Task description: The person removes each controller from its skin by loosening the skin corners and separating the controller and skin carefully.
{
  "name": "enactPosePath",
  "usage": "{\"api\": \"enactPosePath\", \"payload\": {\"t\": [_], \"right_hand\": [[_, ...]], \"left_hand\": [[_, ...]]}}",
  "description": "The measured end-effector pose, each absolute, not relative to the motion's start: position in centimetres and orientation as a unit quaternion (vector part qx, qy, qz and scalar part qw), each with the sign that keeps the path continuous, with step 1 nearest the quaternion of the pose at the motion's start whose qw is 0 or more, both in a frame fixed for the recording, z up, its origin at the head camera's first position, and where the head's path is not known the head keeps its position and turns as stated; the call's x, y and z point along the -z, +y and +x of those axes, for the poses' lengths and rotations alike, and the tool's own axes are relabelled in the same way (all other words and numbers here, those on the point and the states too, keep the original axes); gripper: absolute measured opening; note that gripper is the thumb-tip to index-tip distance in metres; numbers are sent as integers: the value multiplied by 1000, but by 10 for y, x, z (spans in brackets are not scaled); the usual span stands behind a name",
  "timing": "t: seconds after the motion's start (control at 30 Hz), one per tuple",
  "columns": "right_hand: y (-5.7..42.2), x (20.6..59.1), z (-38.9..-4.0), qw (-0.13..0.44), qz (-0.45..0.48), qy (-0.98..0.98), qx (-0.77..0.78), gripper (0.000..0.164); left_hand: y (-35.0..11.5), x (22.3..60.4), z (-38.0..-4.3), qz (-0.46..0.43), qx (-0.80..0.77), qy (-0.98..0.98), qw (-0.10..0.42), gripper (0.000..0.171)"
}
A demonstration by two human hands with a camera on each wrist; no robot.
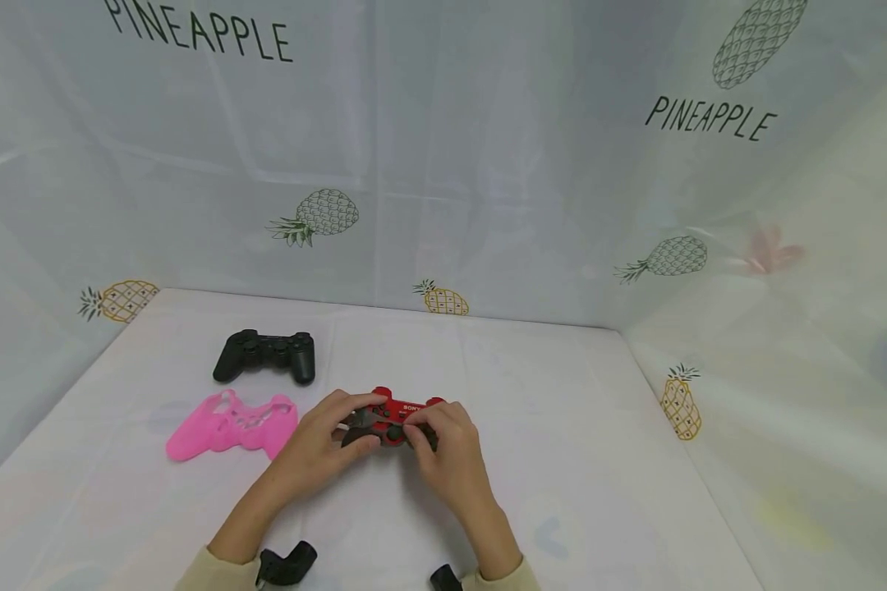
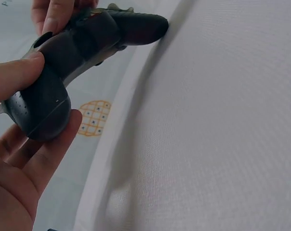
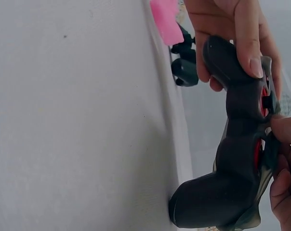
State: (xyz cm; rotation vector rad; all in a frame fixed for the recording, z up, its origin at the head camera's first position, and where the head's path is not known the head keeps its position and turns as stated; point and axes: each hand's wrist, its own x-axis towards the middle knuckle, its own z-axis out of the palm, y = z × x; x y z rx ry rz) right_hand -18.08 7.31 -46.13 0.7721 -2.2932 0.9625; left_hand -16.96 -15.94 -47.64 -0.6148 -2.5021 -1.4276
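A red game controller (image 1: 406, 407) with SONY lettering is held just above the table between both hands. A dark, rubbery cover (image 3: 208, 197) wraps its grips and lower side, and red shows through the holes around the thumbsticks. My left hand (image 1: 318, 447) grips the controller's left handle, its thumb on the near side and fingers behind, as the left wrist view shows. With thumb and fingertips, my right hand (image 1: 451, 455) pinches the cover near the middle of the controller's face. The right handle stands free of the right palm in the right wrist view.
A black game controller (image 1: 264, 355) lies at the back left of the white table (image 1: 562, 427). Nearer, a pink controller cover (image 1: 229, 427) lies beside my left forearm. Curtains printed with pineapples (image 1: 328, 212) hang behind the table and at its sides.
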Motion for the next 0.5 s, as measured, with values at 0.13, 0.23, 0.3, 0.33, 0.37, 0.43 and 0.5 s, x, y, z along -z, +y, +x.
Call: {"api": "enactPosePath", "payload": {"t": [0.13, 0.23, 0.3, 0.33, 0.37, 0.43, 0.5], "right_hand": [[72, 462, -180, 263, 293, -849, -353, 14], [72, 461, -178, 235, 286, -850, -375, 16], [71, 460, -177, 205, 275, -852, -396, 16], [71, 459, -176, 191, 270, -852, -404, 16], [71, 459, -176, 179, 266, -853, -412, 17], [71, 458, -176, 164, 262, -852, -421, 16], [71, 458, -176, 162, 267, -850, -424, 15]], "left_hand": [[-159, 477, -170, -214, 484, -842, 103, 59], [-159, 478, -169, -220, 485, -839, 112, 60], [-159, 478, -169, -219, 484, -839, 114, 60], [-159, 478, -169, -218, 484, -840, 114, 61], [-159, 478, -169, -216, 484, -840, 113, 62], [-159, 478, -170, -212, 484, -842, 110, 63], [-159, 478, -170, -208, 488, -841, 106, 64]]}}
